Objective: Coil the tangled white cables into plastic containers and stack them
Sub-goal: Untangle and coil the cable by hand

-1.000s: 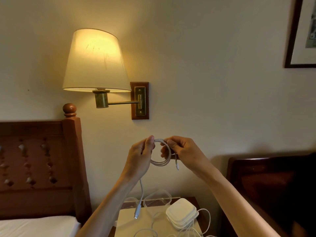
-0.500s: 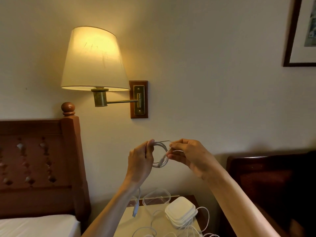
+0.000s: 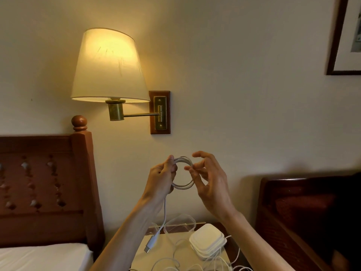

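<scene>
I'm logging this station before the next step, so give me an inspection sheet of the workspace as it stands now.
Surface: nightstand with a pale sheet on top.
Job's things: white coil held up in the air; stacked lidded containers; one open clear container behind them.
Clutter: nothing seen.
Grippers: left hand grips the coil's left side; right hand pinches its right side.
Cables: the coil's tail hangs down to a plug; loose cables lie tangled on the sheet.
Surroundings: lit wall lamp, headboard, picture frame, dark chair.
</scene>
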A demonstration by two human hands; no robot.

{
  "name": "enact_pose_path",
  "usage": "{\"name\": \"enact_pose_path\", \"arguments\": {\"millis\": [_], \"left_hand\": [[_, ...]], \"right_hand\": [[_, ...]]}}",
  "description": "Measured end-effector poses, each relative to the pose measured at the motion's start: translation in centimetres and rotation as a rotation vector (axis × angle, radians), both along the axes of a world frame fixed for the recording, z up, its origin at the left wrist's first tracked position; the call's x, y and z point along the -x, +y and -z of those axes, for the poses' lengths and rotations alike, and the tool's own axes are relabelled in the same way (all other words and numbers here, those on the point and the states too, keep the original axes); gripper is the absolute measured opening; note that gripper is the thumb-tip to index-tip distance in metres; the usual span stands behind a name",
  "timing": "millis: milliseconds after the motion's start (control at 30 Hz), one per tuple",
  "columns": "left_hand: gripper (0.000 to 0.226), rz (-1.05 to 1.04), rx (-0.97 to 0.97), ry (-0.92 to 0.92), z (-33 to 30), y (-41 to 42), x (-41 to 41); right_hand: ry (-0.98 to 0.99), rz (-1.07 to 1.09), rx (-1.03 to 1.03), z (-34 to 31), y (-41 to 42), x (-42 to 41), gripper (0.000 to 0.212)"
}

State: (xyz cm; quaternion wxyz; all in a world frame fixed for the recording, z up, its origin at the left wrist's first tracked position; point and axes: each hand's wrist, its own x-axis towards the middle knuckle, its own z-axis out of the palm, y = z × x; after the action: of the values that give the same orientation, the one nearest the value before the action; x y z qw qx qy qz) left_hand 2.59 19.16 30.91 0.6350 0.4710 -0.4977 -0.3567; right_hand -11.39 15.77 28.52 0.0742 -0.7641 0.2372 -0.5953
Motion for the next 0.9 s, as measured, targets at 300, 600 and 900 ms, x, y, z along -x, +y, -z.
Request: {"name": "enact_pose_path", "arguments": {"millis": [300,600,900], "left_hand": [[0.046,-0.029,0.015,-0.009,-0.6,-0.1,-1.0],[0.047,0.014,0.094,-0.035,-0.2,0.7,-0.4],[0.046,0.045,0.097,-0.089,0.9,0.0,-0.1]], "right_hand": [[0.115,-0.333,-0.463,-1.7,0.5,2.3,0.085],[0.205,-0.310,-0.622,0.8,0.7,3.0,0.038],[-0.366,-0.690,-1.098,-1.7,1.7,1.1,0.038]]}}
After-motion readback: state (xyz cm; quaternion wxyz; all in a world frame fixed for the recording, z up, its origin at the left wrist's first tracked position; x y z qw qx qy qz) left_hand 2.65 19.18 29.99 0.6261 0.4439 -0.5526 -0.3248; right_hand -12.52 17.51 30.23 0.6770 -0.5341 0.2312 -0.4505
